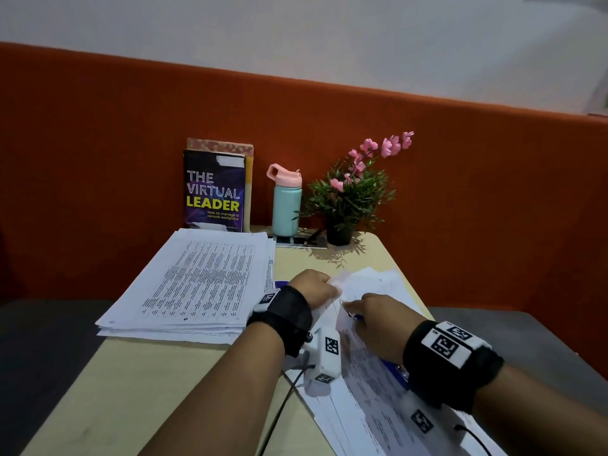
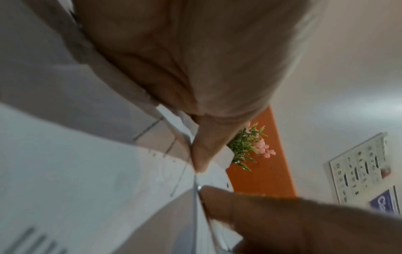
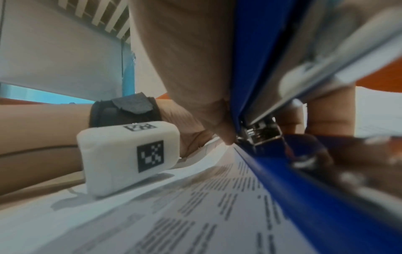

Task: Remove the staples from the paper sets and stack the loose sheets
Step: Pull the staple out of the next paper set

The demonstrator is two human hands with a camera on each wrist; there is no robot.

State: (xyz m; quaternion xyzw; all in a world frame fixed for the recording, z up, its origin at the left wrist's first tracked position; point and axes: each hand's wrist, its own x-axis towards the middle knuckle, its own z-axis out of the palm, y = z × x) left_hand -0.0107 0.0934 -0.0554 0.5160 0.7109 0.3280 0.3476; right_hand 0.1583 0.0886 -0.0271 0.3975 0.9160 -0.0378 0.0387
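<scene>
The step in hand looks like prying a staple out of the stapled paper set (image 1: 368,366) that lies on the bench (image 1: 158,383) just right of the tall stack of loose sheets (image 1: 197,284). The left hand (image 1: 316,287) pinches the set's far corner, thumb curled onto the paper. The right hand (image 1: 375,320) is wrapped round a blue stapler (image 3: 272,130), its metal nose set at that same corner. Next, I judge, the nose must lever the staple free while the corner stays pinned, before the sheets go onto the stack.
</scene>
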